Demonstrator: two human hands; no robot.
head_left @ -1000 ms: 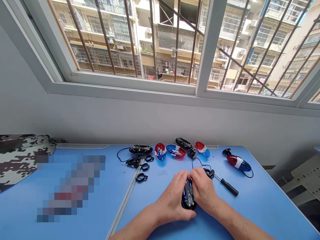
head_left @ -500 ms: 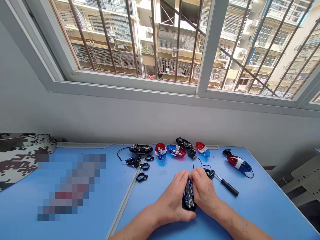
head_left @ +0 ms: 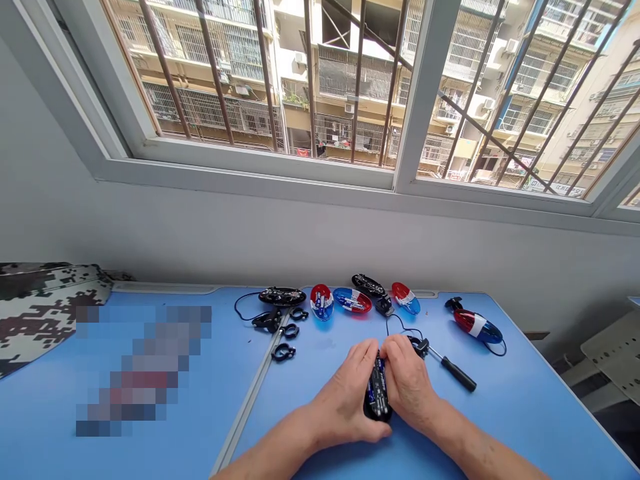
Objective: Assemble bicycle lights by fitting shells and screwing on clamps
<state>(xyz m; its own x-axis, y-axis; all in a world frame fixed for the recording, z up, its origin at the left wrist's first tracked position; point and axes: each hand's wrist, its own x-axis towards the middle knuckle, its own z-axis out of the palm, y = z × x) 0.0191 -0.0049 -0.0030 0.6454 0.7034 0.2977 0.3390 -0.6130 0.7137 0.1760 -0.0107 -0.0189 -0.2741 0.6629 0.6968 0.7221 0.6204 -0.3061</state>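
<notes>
Both hands close around a small black base part (head_left: 377, 395) with blue batteries showing in it, held just above the blue table (head_left: 525, 413). My left hand (head_left: 345, 397) cups its left side with the fingers curled over the top end. My right hand (head_left: 411, 385) grips its right side, fingertips meeting the left ones at the far end. A thin black wire (head_left: 397, 325) runs from the part toward the back of the table.
Along the back lie red-white-blue light covers (head_left: 352, 301), two black bases (head_left: 281, 297), black clamp rings (head_left: 283, 352) and an assembled light (head_left: 477, 325). A black-handled screwdriver (head_left: 453, 371) lies right of my hands. Camouflage cloth (head_left: 40, 307) sits far left. A barred window stands above.
The hands stay closed on the black base part, which has tilted slightly onto its edge; the view has shifted a little.
</notes>
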